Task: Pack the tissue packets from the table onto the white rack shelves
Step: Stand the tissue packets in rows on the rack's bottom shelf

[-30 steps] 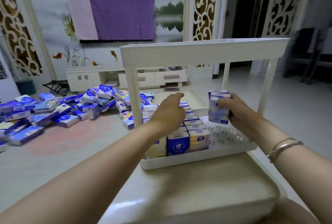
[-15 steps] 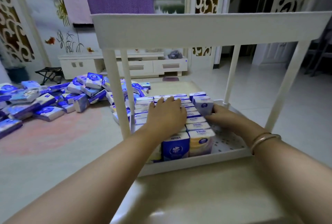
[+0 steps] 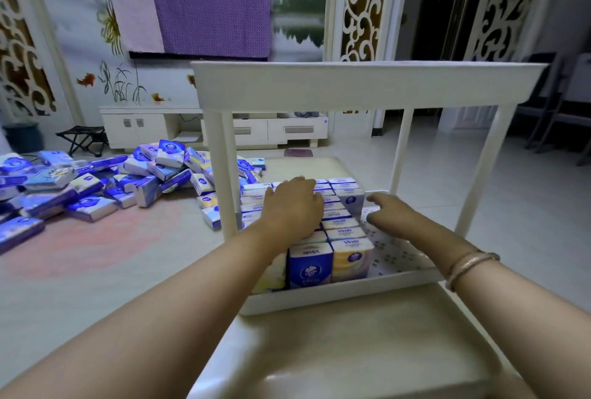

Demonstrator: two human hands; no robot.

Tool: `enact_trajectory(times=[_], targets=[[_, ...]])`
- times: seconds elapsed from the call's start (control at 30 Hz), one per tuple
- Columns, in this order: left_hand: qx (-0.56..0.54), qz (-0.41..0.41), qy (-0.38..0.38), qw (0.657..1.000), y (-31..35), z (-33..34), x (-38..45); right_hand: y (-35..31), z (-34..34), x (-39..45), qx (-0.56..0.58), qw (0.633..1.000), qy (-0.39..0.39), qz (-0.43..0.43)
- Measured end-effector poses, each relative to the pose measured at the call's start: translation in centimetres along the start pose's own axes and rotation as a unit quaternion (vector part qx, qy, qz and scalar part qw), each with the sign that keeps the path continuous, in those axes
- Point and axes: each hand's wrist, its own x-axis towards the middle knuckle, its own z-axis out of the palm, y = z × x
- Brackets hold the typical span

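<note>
Loose packets (image 3: 96, 187) lie at 9 o'clock; our left hand (image 3: 292, 210), flat on rows (image 3: 339, 222), is nearer. Right hand (image 3: 388, 211) relaxed, empty.

Dim, cool-tinted indoor light; soft glare on glossy counter (image 3: 335, 363) nearest the camera; wide-angle bowing at edges; slight blur throughout; dark doorway (image 3: 444, 11) far right.

Both forearms reach forward, bare. Left hand (image 3: 292, 211) lies palm down, fingers spread flat and pressing, no grip at all. Right hand (image 3: 385, 210) is out to the side with fingers loosely extended, empty, bangle on that wrist.
</note>
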Motion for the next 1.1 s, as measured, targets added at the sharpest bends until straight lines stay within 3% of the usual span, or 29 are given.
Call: enact_trajectory(times=[0.2, 0.3, 0.47, 0.67, 0.87, 1.1], targets=[[-0.115, 0.041, 0.044, 0.991, 0.7, -3.0, -4.4, -3.6, -2.0, -7.1, -0.019, 0.986, 0.124, -0.110], [-0.137, 0.055, 0.081, 0.986, 0.0, -4.5, -7.7, -6.6, -1.5, -10.6, -0.011, 0.974, 0.142, -0.177], [-0.218, 0.077, 0.129, 0.964, -3.4, -7.5, -13.3, -11.8, 0.9, -15.3, 0.061, 0.948, 0.109, -0.292], [-0.225, -0.030, 0.187, 0.956, -12.0, -9.7, -15.1, -17.5, 7.1, -16.3, 0.023, 0.928, 0.030, -0.372], [-0.210, -0.144, 0.209, 0.944, -20.5, -9.6, -14.2, -20.8, 16.2, -11.5, -0.054, 0.933, -0.011, -0.357], [-0.249, -0.194, 0.242, 0.917, -26.6, -8.1, -11.3, -24.0, 23.1, -1.3, -0.140, 0.962, 0.076, -0.221]])
